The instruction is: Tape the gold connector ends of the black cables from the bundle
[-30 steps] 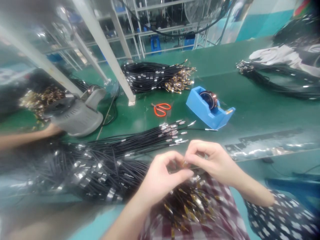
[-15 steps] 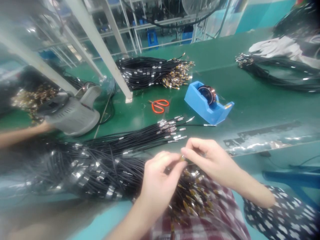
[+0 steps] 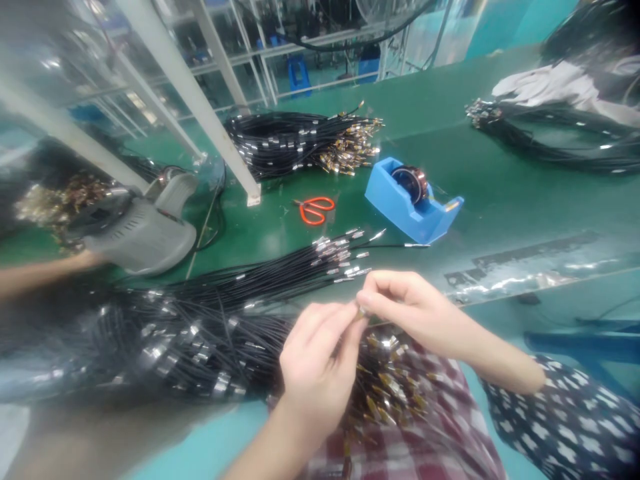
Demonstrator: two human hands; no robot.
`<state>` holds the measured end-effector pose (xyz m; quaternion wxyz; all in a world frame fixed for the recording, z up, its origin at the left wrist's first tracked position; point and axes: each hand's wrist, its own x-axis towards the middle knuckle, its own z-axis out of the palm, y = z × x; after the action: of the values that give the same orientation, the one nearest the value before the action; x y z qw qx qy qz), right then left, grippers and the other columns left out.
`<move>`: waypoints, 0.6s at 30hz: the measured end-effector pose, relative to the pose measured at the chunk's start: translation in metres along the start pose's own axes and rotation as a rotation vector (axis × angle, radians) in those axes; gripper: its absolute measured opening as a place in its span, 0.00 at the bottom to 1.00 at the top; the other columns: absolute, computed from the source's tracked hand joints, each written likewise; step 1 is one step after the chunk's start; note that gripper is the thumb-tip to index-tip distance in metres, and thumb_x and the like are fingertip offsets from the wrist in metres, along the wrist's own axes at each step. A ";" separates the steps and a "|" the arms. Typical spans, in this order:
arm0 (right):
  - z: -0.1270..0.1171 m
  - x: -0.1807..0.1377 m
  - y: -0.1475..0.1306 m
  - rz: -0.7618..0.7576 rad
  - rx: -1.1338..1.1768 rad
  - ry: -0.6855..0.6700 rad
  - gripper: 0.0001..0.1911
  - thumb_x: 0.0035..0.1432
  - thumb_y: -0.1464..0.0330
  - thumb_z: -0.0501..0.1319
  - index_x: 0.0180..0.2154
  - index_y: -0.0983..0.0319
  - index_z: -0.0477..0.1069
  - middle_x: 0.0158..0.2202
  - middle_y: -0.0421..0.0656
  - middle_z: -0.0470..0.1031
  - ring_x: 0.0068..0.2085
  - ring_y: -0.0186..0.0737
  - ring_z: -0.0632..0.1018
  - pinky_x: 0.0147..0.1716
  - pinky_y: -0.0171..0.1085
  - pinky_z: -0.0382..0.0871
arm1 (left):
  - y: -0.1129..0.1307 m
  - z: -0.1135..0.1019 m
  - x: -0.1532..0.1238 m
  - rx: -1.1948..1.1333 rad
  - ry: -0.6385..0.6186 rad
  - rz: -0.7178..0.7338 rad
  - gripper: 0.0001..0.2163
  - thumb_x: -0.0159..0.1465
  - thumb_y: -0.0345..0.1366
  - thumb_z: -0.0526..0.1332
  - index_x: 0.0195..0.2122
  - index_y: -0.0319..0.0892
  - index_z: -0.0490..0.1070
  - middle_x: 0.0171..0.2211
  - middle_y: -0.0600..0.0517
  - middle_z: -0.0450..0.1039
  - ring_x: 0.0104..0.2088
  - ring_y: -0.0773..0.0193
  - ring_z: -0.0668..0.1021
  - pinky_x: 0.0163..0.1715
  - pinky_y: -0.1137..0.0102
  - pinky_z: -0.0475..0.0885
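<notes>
My left hand and my right hand meet above my lap, fingertips pinched together on a small gold connector at the end of a black cable. Below them a heap of gold-tipped cable ends lies on my plaid-covered lap. A big bundle of black cables with silver ferrules stretches left across the green table, its loose silver tips fanning out just beyond my hands.
A blue tape dispenser and orange scissors sit past the bundle. Another cable bundle lies behind a white post. A grey tool stands at left, near another person's arm. More cables lie far right.
Both hands stayed pinched on the connector and lifted slightly; the left hand's fingers turned more upright. The view shifted a little, moving the table items up and left.
</notes>
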<state>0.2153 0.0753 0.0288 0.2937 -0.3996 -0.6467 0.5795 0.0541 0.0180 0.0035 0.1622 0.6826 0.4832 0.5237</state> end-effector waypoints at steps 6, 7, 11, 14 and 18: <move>0.006 0.001 -0.005 0.057 0.110 0.009 0.21 0.62 0.56 0.58 0.23 0.61 0.59 0.23 0.35 0.56 0.26 0.32 0.59 0.25 0.32 0.54 | -0.005 -0.003 -0.006 0.089 0.049 0.135 0.27 0.55 0.18 0.67 0.52 0.53 0.76 0.39 0.49 0.81 0.36 0.55 0.80 0.37 0.62 0.74; 0.007 0.001 -0.006 0.064 0.132 0.008 0.21 0.62 0.56 0.58 0.23 0.61 0.59 0.22 0.35 0.55 0.26 0.32 0.58 0.25 0.32 0.53 | -0.006 -0.003 -0.006 0.103 0.046 0.142 0.28 0.55 0.18 0.67 0.52 0.53 0.76 0.39 0.49 0.81 0.37 0.55 0.80 0.37 0.62 0.74; 0.010 0.001 -0.006 0.068 0.226 -0.002 0.21 0.61 0.56 0.59 0.22 0.61 0.59 0.22 0.34 0.54 0.25 0.31 0.56 0.25 0.33 0.51 | -0.008 -0.005 -0.006 0.140 0.041 0.152 0.28 0.54 0.17 0.67 0.53 0.53 0.75 0.40 0.50 0.81 0.37 0.55 0.80 0.38 0.62 0.73; 0.012 0.000 -0.003 0.069 0.299 -0.022 0.21 0.61 0.56 0.60 0.23 0.61 0.59 0.22 0.34 0.55 0.25 0.31 0.56 0.25 0.33 0.50 | -0.008 -0.006 -0.008 0.155 0.039 0.142 0.28 0.54 0.17 0.67 0.53 0.54 0.75 0.40 0.51 0.80 0.38 0.55 0.79 0.39 0.61 0.72; 0.014 -0.001 0.001 0.089 0.372 -0.025 0.21 0.61 0.57 0.60 0.23 0.61 0.59 0.21 0.33 0.55 0.24 0.30 0.55 0.25 0.33 0.49 | -0.009 -0.006 -0.011 0.166 0.022 0.116 0.29 0.55 0.17 0.66 0.53 0.56 0.74 0.40 0.51 0.78 0.38 0.56 0.77 0.40 0.60 0.72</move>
<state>0.2039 0.0675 0.0260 0.3284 -0.3595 -0.5136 0.7064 0.0447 0.0116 -0.0069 0.0690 0.7146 0.4864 0.4980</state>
